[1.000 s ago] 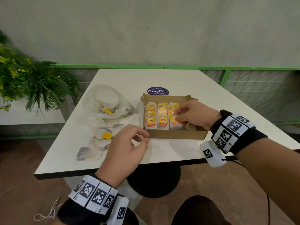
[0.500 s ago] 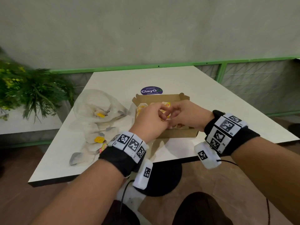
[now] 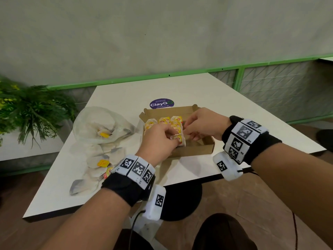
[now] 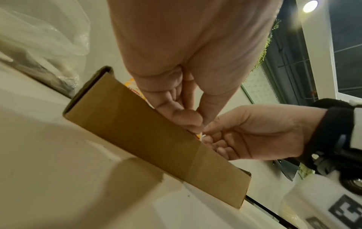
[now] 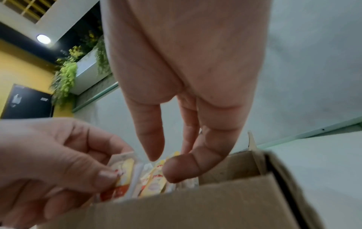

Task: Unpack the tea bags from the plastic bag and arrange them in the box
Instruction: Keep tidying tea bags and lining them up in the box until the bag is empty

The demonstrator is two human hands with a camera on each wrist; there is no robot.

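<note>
Box (image 3: 191, 151) of brown card sits in the middle of the white table (image 3: 198, 87), with its top open. Rows of yellow and white tea bags (image 3: 173, 121) stand inside it, toward the 9 o'clock side. The 3 o'clock side of the box looks bare.

My left hand (image 3: 158, 139) is over the near wall of the box. Its fingers are curled, and my thumb and first finger pinch one tea bag (image 3: 179, 138) at the front of the rows. In the right wrist view I can see my left thumb pressed on that bag (image 5: 123, 178).

My right hand (image 3: 203, 123) reaches into the box from 3 o'clock. Its fingers (image 5: 149, 139) point down, a bit apart, and the thumb tip is just beside the tops of the bags. I cannot tell if it holds anything.

At 9 o'clock from the box lies the clear plastic bag (image 3: 100, 125) with a few tea bags inside. More loose bags (image 3: 100, 163) lie on the table at 7 o'clock. A round purple sticker (image 3: 161, 104) is at 12 o'clock, just behind the box. A green plant (image 3: 30, 110) stands beside the table, far to 9 o'clock.
</note>
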